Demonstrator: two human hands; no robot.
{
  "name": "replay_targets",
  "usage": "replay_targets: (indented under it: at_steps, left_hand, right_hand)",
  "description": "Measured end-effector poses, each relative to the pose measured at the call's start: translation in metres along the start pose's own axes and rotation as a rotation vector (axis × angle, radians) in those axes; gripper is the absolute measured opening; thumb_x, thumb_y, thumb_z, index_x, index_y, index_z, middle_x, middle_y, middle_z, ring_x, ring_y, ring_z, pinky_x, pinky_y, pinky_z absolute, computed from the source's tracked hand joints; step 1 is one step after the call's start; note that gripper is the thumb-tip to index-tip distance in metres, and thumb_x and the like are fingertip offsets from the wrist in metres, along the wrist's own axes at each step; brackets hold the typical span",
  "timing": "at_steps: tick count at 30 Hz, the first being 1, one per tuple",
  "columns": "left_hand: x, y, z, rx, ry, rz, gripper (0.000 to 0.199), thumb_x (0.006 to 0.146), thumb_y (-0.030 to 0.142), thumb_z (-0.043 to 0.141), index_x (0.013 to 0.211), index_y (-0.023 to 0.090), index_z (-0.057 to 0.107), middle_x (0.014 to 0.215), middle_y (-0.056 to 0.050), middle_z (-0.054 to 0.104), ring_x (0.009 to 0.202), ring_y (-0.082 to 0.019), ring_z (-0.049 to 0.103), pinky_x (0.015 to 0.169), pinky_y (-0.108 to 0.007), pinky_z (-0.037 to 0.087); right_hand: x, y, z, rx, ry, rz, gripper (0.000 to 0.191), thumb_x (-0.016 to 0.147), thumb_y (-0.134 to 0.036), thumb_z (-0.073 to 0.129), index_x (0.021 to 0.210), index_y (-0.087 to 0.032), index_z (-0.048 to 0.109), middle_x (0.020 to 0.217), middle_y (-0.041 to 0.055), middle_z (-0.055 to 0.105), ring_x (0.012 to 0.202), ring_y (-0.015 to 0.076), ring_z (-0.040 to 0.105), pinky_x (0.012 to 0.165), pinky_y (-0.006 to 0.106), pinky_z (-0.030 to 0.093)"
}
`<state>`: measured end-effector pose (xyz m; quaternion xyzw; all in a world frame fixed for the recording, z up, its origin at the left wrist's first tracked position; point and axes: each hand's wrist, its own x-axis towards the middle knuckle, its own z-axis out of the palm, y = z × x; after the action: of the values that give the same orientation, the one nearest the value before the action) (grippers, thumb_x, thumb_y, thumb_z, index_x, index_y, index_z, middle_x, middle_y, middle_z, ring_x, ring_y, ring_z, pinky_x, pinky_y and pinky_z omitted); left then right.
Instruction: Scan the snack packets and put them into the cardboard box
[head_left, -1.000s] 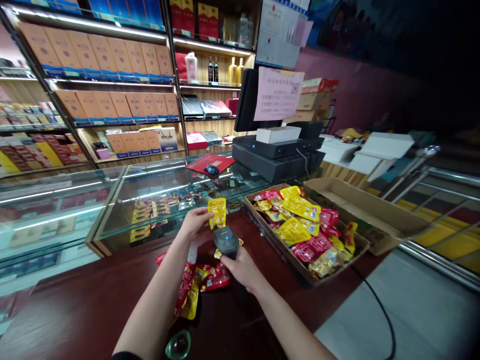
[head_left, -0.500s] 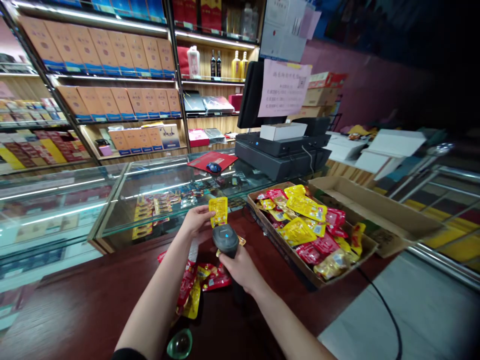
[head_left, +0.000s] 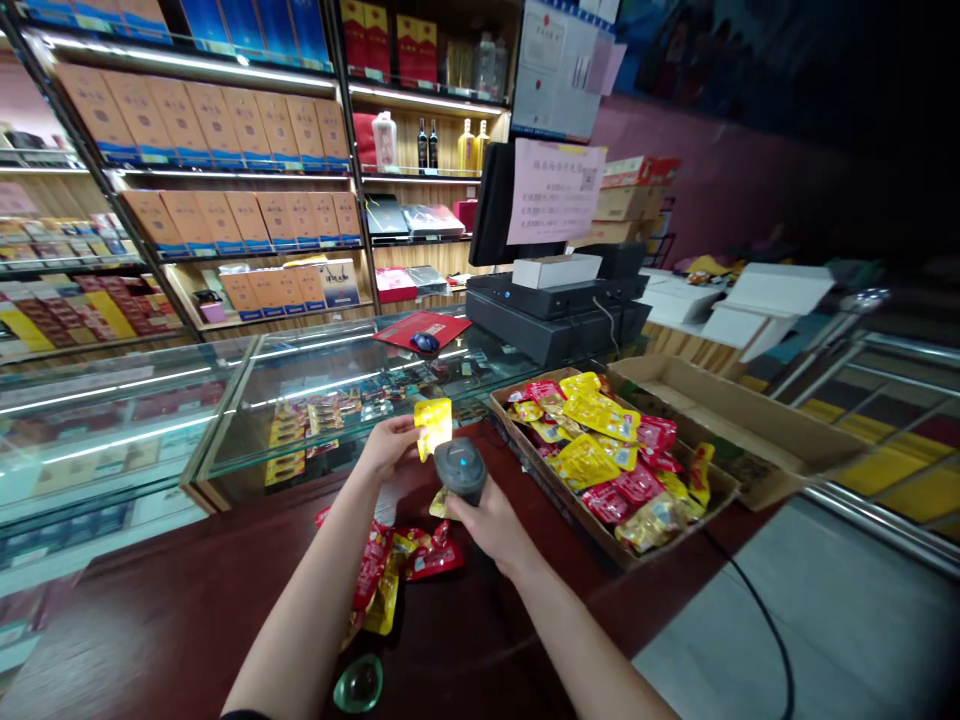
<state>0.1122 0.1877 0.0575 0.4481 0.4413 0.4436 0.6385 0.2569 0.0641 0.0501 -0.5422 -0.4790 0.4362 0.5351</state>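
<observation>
A small yellow snack packet (head_left: 433, 425), brightly lit on its face, is pinched in the fingers of my left hand (head_left: 391, 445). My right hand (head_left: 491, 525) grips a dark grey barcode scanner (head_left: 460, 470) by its handle, its head close to the packet. Below my hands, red snack packets (head_left: 433, 557) and yellow ones (head_left: 384, 600) lie on the dark brown counter (head_left: 187, 600); my left forearm hides part of them. To the right, an open cardboard box (head_left: 551, 490) holds a heap of red and yellow packets (head_left: 589, 462).
A cash-register monitor (head_left: 495, 205) stands beyond the box on a glass display case (head_left: 300, 350). There, a computer mouse (head_left: 424, 342) rests on a red folder (head_left: 397, 330). A green glass dish (head_left: 358, 684) sits near the front. A black cable (head_left: 772, 625) hangs at right.
The scanner in my right hand has shifted slightly right and up, and the packet's face is now brightly lit. My left hand still holds the packet. The view has tilted slightly.
</observation>
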Motion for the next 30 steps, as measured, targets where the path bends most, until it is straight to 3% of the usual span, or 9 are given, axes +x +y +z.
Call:
replay_targets:
  at_steps: [3, 6, 9, 13, 18, 21, 23, 26, 30]
  left_hand:
    - [-0.008, -0.002, 0.007, -0.02, -0.047, -0.02, 0.043, 0.053, 0.025, 0.084, 0.091, 0.014, 0.069, 0.088, -0.008, 0.072, 0.068, -0.016, 0.066, 0.056, -0.023, 0.052]
    - [-0.016, -0.005, 0.024, -0.013, -0.098, -0.027, 0.043, 0.055, 0.024, 0.083, 0.094, 0.014, 0.069, 0.089, -0.009, 0.072, 0.068, -0.017, 0.067, 0.056, -0.025, 0.053]
    - [-0.023, -0.006, 0.051, -0.021, -0.134, -0.006, 0.042, 0.057, 0.025, 0.082, 0.095, 0.015, 0.068, 0.09, -0.009, 0.071, 0.069, -0.018, 0.067, 0.057, -0.025, 0.054]
    - [-0.024, -0.004, 0.106, -0.044, -0.147, 0.064, 0.041, 0.059, 0.026, 0.081, 0.096, 0.014, 0.068, 0.091, -0.008, 0.071, 0.071, -0.017, 0.067, 0.061, -0.026, 0.054]
    - [-0.013, 0.005, 0.198, -0.03, -0.223, 0.11, 0.034, 0.062, 0.026, 0.079, 0.092, 0.014, 0.069, 0.089, -0.008, 0.071, 0.072, -0.018, 0.067, 0.063, -0.026, 0.054]
    - [-0.001, 0.012, 0.248, -0.024, -0.255, 0.103, 0.039, 0.064, 0.022, 0.078, 0.1, 0.014, 0.068, 0.091, -0.009, 0.071, 0.074, -0.018, 0.067, 0.061, -0.025, 0.052]
    - [0.008, 0.015, 0.269, -0.022, -0.207, 0.109, 0.045, 0.064, 0.017, 0.077, 0.108, 0.013, 0.065, 0.094, -0.01, 0.07, 0.075, -0.017, 0.067, 0.063, -0.024, 0.052]
    - [0.018, 0.014, 0.277, 0.001, -0.107, 0.156, 0.048, 0.064, 0.01, 0.075, 0.111, 0.011, 0.063, 0.096, -0.011, 0.07, 0.077, -0.015, 0.066, 0.069, -0.025, 0.052]
    - [0.013, 0.01, 0.242, 0.037, -0.109, 0.213, 0.042, 0.062, 0.013, 0.076, 0.104, 0.012, 0.067, 0.09, -0.01, 0.071, 0.079, -0.016, 0.066, 0.074, -0.027, 0.052]
  right_hand:
    - [0.014, -0.014, -0.016, 0.081, 0.014, -0.018, 0.03, 0.063, -0.021, 0.065, 0.093, -0.017, 0.066, 0.093, 0.0036, 0.069, 0.091, 0.021, 0.062, 0.083, 0.031, 0.046]
    - [0.026, -0.03, -0.035, 0.191, -0.031, 0.026, 0.026, 0.062, -0.023, 0.065, 0.088, -0.017, 0.068, 0.085, 0.0029, 0.07, 0.084, 0.0195, 0.063, 0.077, 0.029, 0.047]
    - [0.03, -0.046, -0.058, 0.224, 0.019, 0.02, 0.026, 0.059, -0.021, 0.065, 0.083, -0.015, 0.068, 0.076, 0.0015, 0.068, 0.073, 0.0157, 0.061, 0.071, 0.026, 0.045]
    - [0.023, -0.065, -0.103, 0.191, 0.059, -0.012, 0.025, 0.059, -0.022, 0.065, 0.083, -0.014, 0.068, 0.072, 0.0014, 0.067, 0.067, 0.0139, 0.058, 0.065, 0.025, 0.043]
    - [0.019, -0.087, -0.176, 0.129, 0.171, -0.079, 0.022, 0.058, -0.022, 0.066, 0.079, -0.015, 0.067, 0.066, -0.001, 0.064, 0.062, 0.0118, 0.055, 0.062, 0.024, 0.041]
    - [0.027, -0.101, -0.214, 0.128, 0.244, -0.047, 0.023, 0.057, -0.02, 0.066, 0.078, -0.015, 0.066, 0.06, -0.0019, 0.062, 0.057, 0.0111, 0.053, 0.058, 0.023, 0.04]
    - [0.033, -0.107, -0.232, 0.133, 0.286, 0.004, 0.02, 0.056, -0.019, 0.065, 0.075, -0.014, 0.065, 0.055, -0.0023, 0.06, 0.052, 0.0109, 0.052, 0.054, 0.023, 0.04]
    - [0.04, -0.109, -0.243, 0.136, 0.299, 0.035, 0.016, 0.056, -0.017, 0.064, 0.072, -0.014, 0.065, 0.055, -0.0009, 0.061, 0.053, 0.012, 0.054, 0.053, 0.023, 0.041]
    - [0.034, -0.101, -0.231, 0.144, 0.268, -0.004, 0.021, 0.054, -0.019, 0.066, 0.074, -0.014, 0.066, 0.064, 0.0002, 0.065, 0.059, 0.0122, 0.056, 0.056, 0.022, 0.041]
